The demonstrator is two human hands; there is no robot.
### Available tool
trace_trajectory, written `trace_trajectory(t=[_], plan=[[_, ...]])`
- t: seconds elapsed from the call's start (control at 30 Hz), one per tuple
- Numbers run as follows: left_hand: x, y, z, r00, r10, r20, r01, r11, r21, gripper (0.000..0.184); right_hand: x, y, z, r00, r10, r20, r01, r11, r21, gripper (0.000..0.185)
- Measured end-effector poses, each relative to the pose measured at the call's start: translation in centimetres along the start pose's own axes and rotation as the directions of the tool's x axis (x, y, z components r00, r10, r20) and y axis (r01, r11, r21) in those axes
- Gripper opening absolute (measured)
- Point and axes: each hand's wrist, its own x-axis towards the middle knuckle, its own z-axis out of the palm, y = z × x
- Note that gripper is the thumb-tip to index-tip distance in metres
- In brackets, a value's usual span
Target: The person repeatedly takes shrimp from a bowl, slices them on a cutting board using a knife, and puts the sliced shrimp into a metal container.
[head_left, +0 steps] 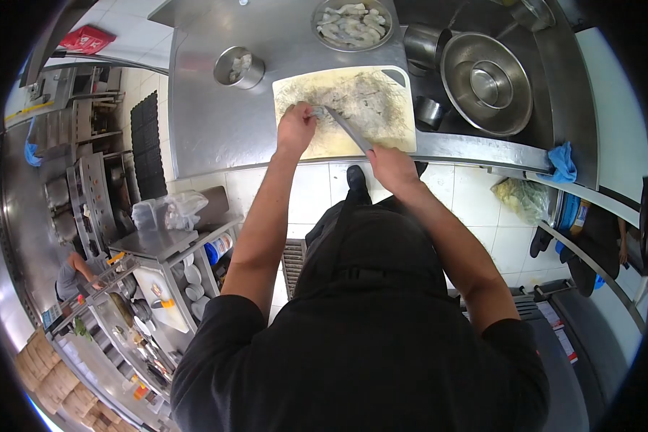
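A worn, pale cutting board (295, 90) lies at the front edge of a steel counter. On its left half, my left hand (296, 129) is closed, pinching a small greyish raw shrimp (317, 112) at the fingertips. My right hand (394, 171) grips the handle of a knife (348, 131) at the board's front edge. The blade points up and left across the board, its tip beside the shrimp. Behind the board is a steel bowl (315, 37) full of raw shrimp (351, 26). A small steel pot (251, 77) to the left contains a few pale pieces (240, 66).
Right of the board is a sink area with a large steel basin (456, 86), a smaller bowl (491, 84) inside it and other pots. A blue cloth (562, 163) hangs at the counter's right edge. Other people (75, 276) are visible at the far left and right.
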Motion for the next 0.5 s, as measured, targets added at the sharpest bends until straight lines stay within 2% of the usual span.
trace_trajectory(t=[0.1, 0.17, 0.27, 0.37, 0.5], plan=[[-0.3, 0.1, 0.2, 0.999, 0.011, -0.041, -0.013, 0.998, -0.065, 0.020, 0.1, 0.0, -0.4, 1.000, -0.003, 0.007, 0.003, 0.999, -0.041, 0.035], [-0.4, 0.4, 0.1, 0.999, 0.052, -0.009, -0.053, 0.998, -0.039, 0.019, 0.0, -0.5, -0.8, 1.000, 0.010, 0.009, -0.010, 0.998, -0.059, 0.035], [-0.3, 0.4, 0.2, 0.997, 0.072, 0.022, -0.071, 0.997, -0.039, 0.017, 0.1, 0.0, -0.1, 0.995, -0.075, -0.066, 0.069, 0.994, -0.088, 0.035], [-0.2, 0.0, 0.5, 0.997, 0.070, 0.030, -0.069, 0.997, -0.034, 0.017, -1.1, -1.9, -2.7, 1.000, -0.015, -0.020, 0.013, 0.993, -0.114, 0.033], [0.0, -0.3, 0.8, 0.997, 0.075, 0.020, -0.074, 0.997, -0.036, 0.018, -0.9, -1.1, -2.4, 0.997, -0.068, -0.026, 0.062, 0.981, -0.185, 0.031]])
